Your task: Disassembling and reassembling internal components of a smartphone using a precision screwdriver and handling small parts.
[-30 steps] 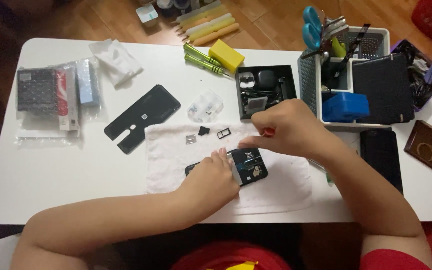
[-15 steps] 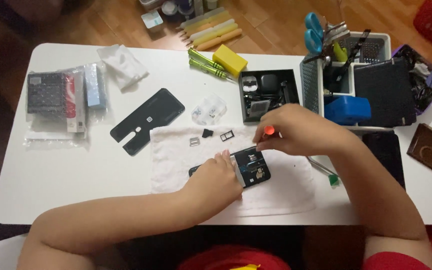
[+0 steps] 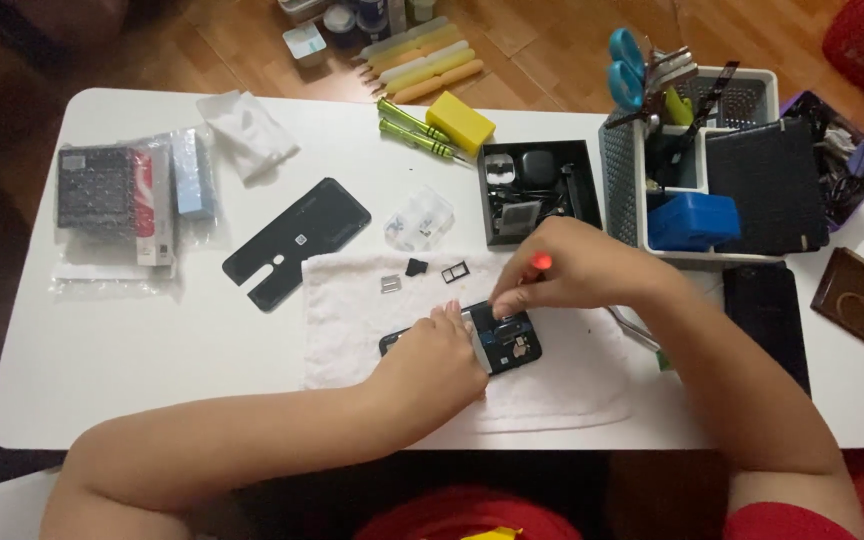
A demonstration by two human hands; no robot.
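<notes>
I see my left hand (image 3: 432, 365) pressed down on an opened smartphone (image 3: 504, 338), its fingers curled over the left half and pinning it flat on a white towel (image 3: 352, 330) spread near the middle of the bench (image 3: 102, 350). My right hand (image 3: 567, 275) sits just above the exposed end of the phone, fingers pinched tight around a small screwdriver (image 3: 542, 262) with a red-tipped handle; its tip is hidden behind my fingers, so I cannot tell exactly where it meets the phone. On the towel just beyond lie a few small loose parts (image 3: 422, 272). The phone's black back cover (image 3: 297, 240) lies to the left, partly off the towel. A black parts tray (image 3: 537, 190) stands just beyond my right hand, with green-handled screwdrivers (image 3: 414, 128) and a yellow block (image 3: 460, 122) further back.
</notes>
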